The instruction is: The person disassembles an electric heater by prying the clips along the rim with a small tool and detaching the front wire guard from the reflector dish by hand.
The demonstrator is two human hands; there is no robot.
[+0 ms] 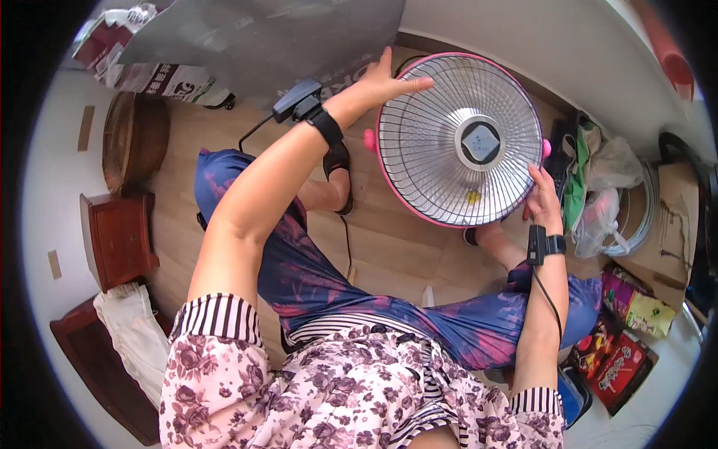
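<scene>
Unfortunately, the heater's [453,142] label [481,144] is too small to read.

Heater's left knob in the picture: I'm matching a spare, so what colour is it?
The knob is bright pink, showing in the head view.

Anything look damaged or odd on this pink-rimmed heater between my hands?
Nothing looks broken on the heater, but a small yellow patch low on its silvery dish stands out by colour; its cause isn't clear.

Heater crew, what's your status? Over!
Left grip spread, upper-left edge of heater. Right grip at lower-right edge. Heater faces camera. Plastic bags nearby, right side.
</scene>
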